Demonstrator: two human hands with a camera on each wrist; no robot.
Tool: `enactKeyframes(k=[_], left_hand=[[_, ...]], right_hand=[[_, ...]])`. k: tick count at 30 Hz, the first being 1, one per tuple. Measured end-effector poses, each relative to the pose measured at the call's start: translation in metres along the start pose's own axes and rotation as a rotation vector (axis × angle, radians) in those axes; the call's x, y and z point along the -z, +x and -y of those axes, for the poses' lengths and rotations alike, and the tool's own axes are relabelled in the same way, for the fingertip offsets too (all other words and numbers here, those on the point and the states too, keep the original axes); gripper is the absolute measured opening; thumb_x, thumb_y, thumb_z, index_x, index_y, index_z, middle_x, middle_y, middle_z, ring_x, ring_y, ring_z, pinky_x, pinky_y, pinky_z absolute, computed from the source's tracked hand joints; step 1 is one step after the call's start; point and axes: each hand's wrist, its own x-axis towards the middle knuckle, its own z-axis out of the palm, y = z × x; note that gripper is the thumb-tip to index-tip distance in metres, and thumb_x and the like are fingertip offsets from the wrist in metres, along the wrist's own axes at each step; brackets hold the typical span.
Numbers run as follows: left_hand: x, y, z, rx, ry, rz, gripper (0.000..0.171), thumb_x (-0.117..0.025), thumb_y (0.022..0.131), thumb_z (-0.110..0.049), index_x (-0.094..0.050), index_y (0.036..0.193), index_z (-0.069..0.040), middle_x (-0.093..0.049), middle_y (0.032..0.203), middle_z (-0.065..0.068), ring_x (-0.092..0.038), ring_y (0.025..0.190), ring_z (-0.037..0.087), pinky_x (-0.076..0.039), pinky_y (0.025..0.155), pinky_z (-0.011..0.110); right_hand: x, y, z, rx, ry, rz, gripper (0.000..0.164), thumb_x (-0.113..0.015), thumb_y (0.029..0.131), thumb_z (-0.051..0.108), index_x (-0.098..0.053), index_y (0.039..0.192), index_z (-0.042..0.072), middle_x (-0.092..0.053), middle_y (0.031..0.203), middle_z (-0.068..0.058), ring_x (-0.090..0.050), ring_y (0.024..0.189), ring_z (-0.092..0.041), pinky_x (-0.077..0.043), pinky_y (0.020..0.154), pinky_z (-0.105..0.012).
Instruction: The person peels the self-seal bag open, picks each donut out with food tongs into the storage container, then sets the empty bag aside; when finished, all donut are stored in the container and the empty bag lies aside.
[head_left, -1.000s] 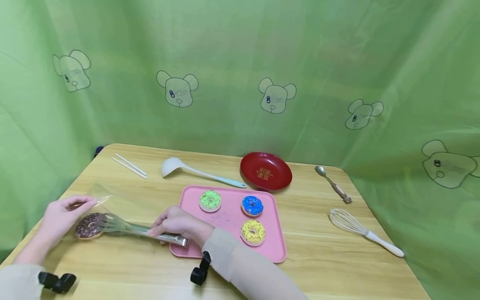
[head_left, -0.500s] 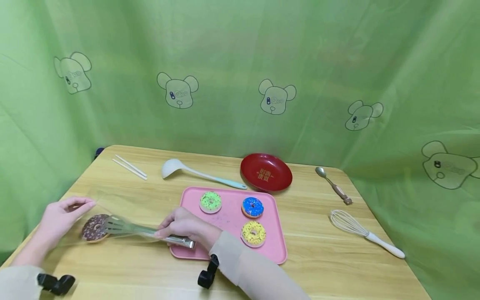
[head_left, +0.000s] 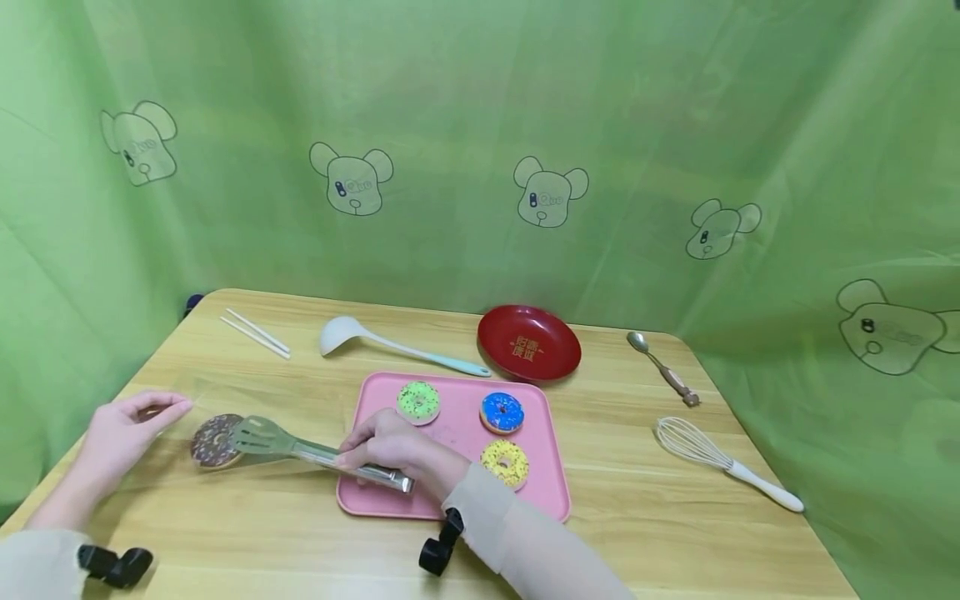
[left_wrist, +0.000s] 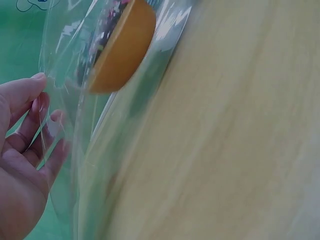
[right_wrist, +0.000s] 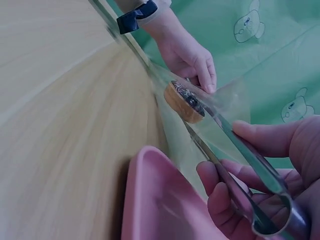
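My left hand (head_left: 123, 429) pinches the edge of a clear plastic bag (left_wrist: 57, 45) between thumb and fingers at the left of the table. Metal tongs (head_left: 307, 450) are gripped in my right hand (head_left: 393, 442), thumb on one arm and fingers on the other. Between the tong tips sits a chocolate donut (head_left: 210, 442) with sprinkles, inside the bag. The right wrist view shows the donut (right_wrist: 180, 102) edge-on, its tan base facing the table side. My right hand overlaps the left part of a pink tray (head_left: 551, 467) in the head view.
Green (head_left: 417, 403), blue (head_left: 491, 408) and yellow donuts (head_left: 491, 454) lie on the tray. Behind it are a white ladle (head_left: 382, 339) and a red plate (head_left: 555, 350). White chopsticks (head_left: 255, 333) lie back left; a spoon (head_left: 663, 367) and a whisk (head_left: 738, 467) are at right.
My right hand and the tongs have moved right, with the chocolate donut shifting right between the tips. The left hand stays in place, pinching the bag.
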Motion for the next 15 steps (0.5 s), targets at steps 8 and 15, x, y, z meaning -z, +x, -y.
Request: enactKeyframes(k=[8,15], left_hand=[[0.0,0.0,0.0,-0.01,0.017,0.004,0.03,-0.068,0.086,-0.027,-0.065,0.103,-0.002,-0.059,0.086,-0.03,-0.051,0.081,-0.015,-0.039,0.068,0.004],[-0.002,0.0,-0.001,-0.011,0.018,0.006,0.036,-0.068,0.086,-0.029,-0.064,0.106,0.001,-0.059,0.087,-0.03,-0.051,0.082,-0.015,-0.039,0.068,0.003]], right_hand=[[0.011,-0.012,-0.009,-0.004,0.034,0.0,0.017,-0.073,0.075,0.001,-0.071,0.092,-0.001,-0.067,0.077,-0.005,-0.06,0.055,-0.015,-0.052,0.054,-0.026],[0.032,-0.03,-0.01,-0.023,0.028,-0.014,0.017,-0.073,0.077,0.008,-0.071,0.093,0.003,-0.066,0.081,-0.006,-0.061,0.061,-0.018,-0.051,0.058,-0.027]])
